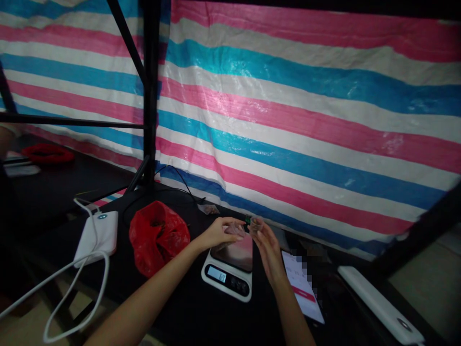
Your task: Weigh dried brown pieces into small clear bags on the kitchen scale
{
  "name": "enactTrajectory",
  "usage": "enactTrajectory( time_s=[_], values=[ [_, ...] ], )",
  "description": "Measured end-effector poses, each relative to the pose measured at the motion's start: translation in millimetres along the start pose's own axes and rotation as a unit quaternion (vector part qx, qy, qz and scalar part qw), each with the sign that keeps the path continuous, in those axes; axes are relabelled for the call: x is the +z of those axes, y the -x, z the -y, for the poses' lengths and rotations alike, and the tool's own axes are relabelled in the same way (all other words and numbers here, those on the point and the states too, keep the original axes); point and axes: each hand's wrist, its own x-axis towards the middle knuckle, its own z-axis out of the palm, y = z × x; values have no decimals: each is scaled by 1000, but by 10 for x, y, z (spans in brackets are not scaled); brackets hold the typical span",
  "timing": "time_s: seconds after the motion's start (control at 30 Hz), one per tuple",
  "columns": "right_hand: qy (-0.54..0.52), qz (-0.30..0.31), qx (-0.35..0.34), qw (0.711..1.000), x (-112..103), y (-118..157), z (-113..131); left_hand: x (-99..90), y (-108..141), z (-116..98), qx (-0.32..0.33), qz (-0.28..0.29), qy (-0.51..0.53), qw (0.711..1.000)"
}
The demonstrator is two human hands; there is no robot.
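Observation:
My left hand is closed on a small clear plastic bag above the metal plate of a kitchen scale. The scale's lit display shows digits. To the right of the plate, my right hand pinches a small clear cup with something brownish in it. The two hands are close but apart, with a small dark green item between them. An open red plastic bag with dark contents stands to the left of my left forearm.
A lit phone lies right of my right forearm. A white power bank with a looping cable lies at left, another white device at right. Behind the scale is a small clear packet. A black metal frame stands before striped sheeting.

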Motion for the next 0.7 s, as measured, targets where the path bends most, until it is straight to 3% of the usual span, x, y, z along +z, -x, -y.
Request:
enactTrajectory(
  time_s=[0.17,0.7],
  values=[
    [14,-25,-22,999,95,37,39,-6,6,-21,-16,-4,42,999],
    [77,-12,-51,996,209,138,115,72,27,-62,-31,9,74,997]
  ],
)
